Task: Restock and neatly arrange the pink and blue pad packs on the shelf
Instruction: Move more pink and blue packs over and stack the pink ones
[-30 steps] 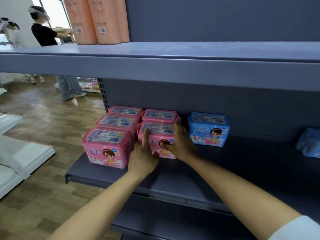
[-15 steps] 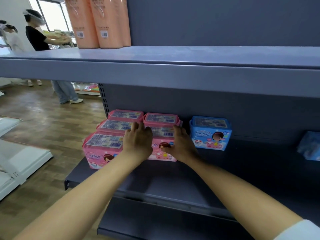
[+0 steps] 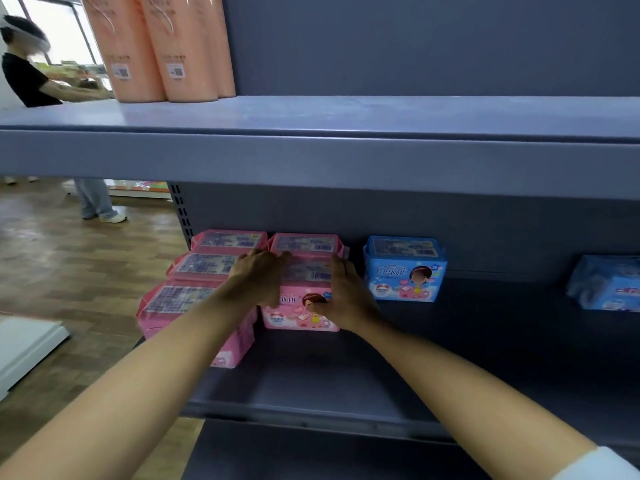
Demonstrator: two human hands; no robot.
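Head view. A dark grey-blue lower shelf runs across the picture beneath a paler upper shelf, with a back panel of the same grey behind both. Tall peach packs stand at the left end of the upper shelf. To the left of the unit lie a wood-plank floor and a white fixture. A second person stands in the background with arms stretched forward.

Five pink packs sit at the left end of the lower shelf in two columns. The left column holds three, one behind another. The right column holds a rear pack and the front pink pack. A blue pack stands near them to the right, against the back panel, and a second blue pack lies well apart at the right edge.

The front pink pack stands with its printed face toward the camera and its barcode panel upward. Its long axis runs left to right, parallel to the shelf edge.

The left hand rests on the pack's upper left end, fingers nearly straight and reaching back over the top; its thumb is hidden. The right hand grips the right end, fingers laid up along that end and thumb across the printed face. The pack lies between the two hands.
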